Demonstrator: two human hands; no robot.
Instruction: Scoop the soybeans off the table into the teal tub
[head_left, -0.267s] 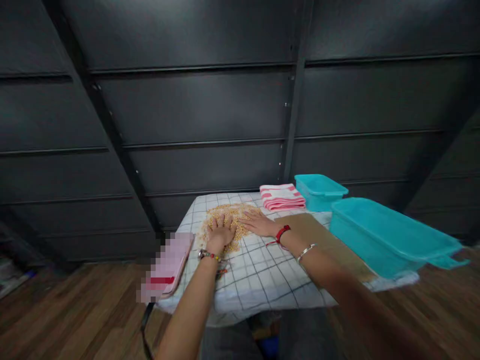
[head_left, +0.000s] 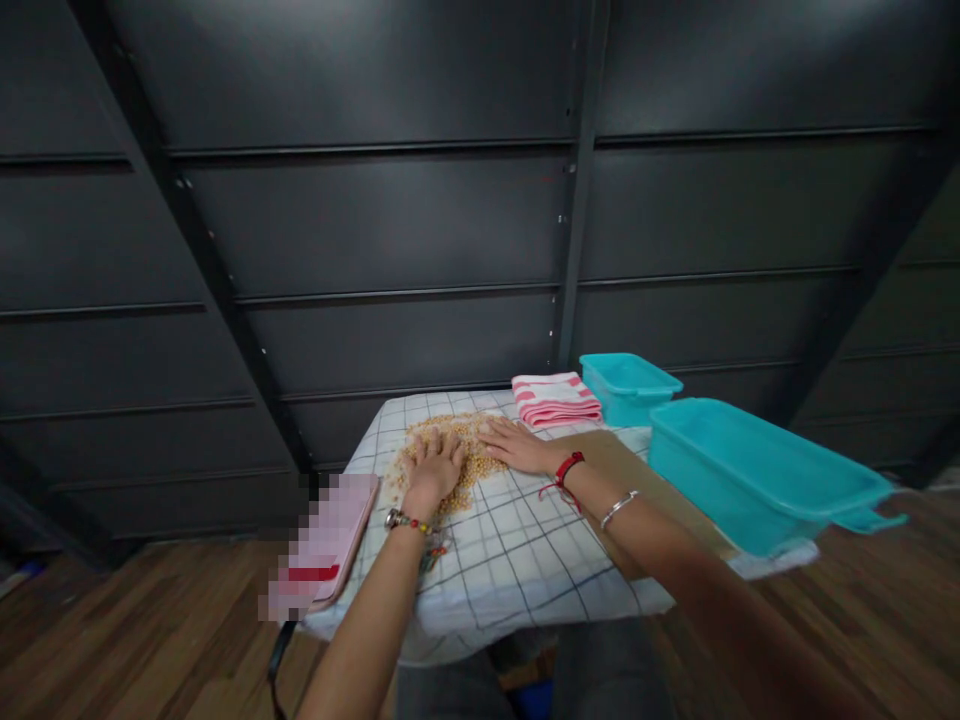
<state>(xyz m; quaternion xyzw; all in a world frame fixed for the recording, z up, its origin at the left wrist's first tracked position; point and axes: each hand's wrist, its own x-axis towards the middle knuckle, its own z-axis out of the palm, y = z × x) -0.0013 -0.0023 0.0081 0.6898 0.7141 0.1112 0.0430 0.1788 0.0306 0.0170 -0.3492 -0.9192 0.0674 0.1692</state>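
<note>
A thin spread of small round yellow beans (head_left: 476,465), which look like soybeans, lies on a white checked cloth (head_left: 517,565) over the table. My left hand (head_left: 435,468) rests palm down on the left part of the beans, fingers stretched and apart. On their right side lies my right hand (head_left: 517,446), also flat, with its fingers pointing left into the beans. Neither hand grips anything. The beans beneath both palms are hidden.
Behind my right hand sits a folded pink-and-white towel (head_left: 556,400). A small turquoise bin (head_left: 630,388) and a larger one (head_left: 757,480) stand at the right, beside a brown board (head_left: 637,500). A pink, partly pixelated flat case (head_left: 330,545) lies at the left edge.
The camera view has shifted slightly. My left hand's fingers look a little less spread, and my right hand has slid slightly to the right over the cloth. Both remain on the beans.
</note>
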